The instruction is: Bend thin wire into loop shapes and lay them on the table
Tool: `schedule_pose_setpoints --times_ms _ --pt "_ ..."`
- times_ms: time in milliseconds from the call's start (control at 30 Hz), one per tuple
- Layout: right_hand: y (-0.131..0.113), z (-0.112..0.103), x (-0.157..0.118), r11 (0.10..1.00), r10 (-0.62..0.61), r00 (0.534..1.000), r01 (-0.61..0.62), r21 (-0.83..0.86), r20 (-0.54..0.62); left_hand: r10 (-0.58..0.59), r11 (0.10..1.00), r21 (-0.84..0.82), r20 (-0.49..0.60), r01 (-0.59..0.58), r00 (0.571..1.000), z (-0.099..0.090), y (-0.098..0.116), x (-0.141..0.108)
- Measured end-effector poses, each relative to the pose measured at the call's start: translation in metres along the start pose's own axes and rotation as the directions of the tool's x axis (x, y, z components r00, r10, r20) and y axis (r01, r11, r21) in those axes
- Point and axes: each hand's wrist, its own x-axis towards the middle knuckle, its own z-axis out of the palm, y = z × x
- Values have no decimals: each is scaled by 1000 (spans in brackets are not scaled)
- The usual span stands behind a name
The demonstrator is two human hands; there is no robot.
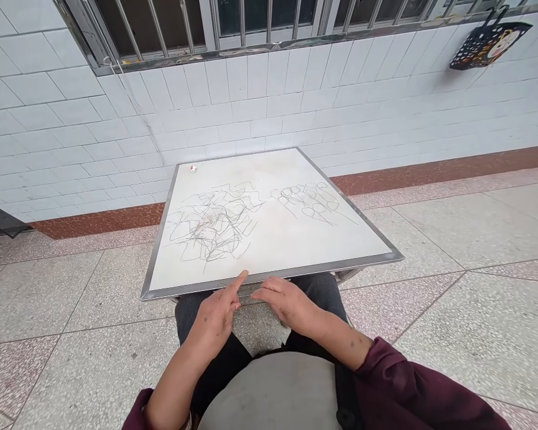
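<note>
My left hand is at the near edge of a low white table, index finger stretched towards its metal rim and the other fingers curled in by the thumb. Just to its right, my right hand hangs over the lap, its fingers bent together and pointing left. Whatever the fingers pinch, if anything, is too thin or too hidden to make out. A tangle of thin, dark, wire-like strands lies on the table's left half. Several similar strands with looped ends lie in a group at the right.
A small white-and-red object sits in the table's far left corner. Behind stands a white tiled wall with a barred window. A black patterned basket hangs at upper right. Speckled floor tiles surround the table.
</note>
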Motion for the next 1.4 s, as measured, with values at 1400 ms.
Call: schedule_pose_setpoints --times_ms 1400 --pt "-15 11 8 871 404 909 -416 261 100 228 947 203 117 -248 967 -2 18 27"
